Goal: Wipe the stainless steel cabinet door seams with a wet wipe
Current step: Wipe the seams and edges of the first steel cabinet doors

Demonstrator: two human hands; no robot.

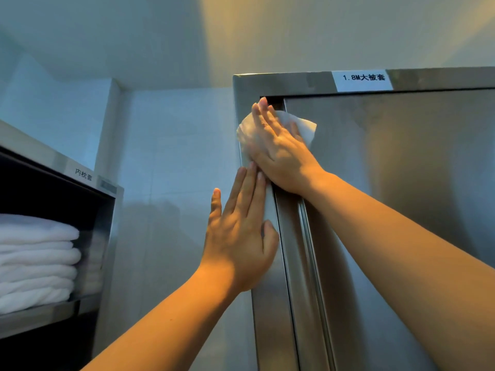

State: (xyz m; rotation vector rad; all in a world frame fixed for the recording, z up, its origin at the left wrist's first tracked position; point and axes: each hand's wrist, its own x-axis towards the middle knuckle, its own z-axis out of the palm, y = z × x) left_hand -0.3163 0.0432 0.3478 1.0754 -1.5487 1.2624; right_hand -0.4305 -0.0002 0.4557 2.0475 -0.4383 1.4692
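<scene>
Two hands, fingers (249,191) straight: left hand (241,242) on cabinet (401,183), right hand (278,153) pressing wet wipe (304,127) — shelf (40,314) holds towels (34,253).

dim, bluish room; a warm glow falls from upper right, turning my arms (401,250) orange. soft sheen on the cabinet door (401,170). edges bend; towels (37,261) look blurred.

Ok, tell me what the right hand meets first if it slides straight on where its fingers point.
Likely the cabinet's top frame rail: the right hand, flat on the wet wipe, points up the seam, fingertips at the dark gap just under that rail. Depth there is unclear.
</scene>
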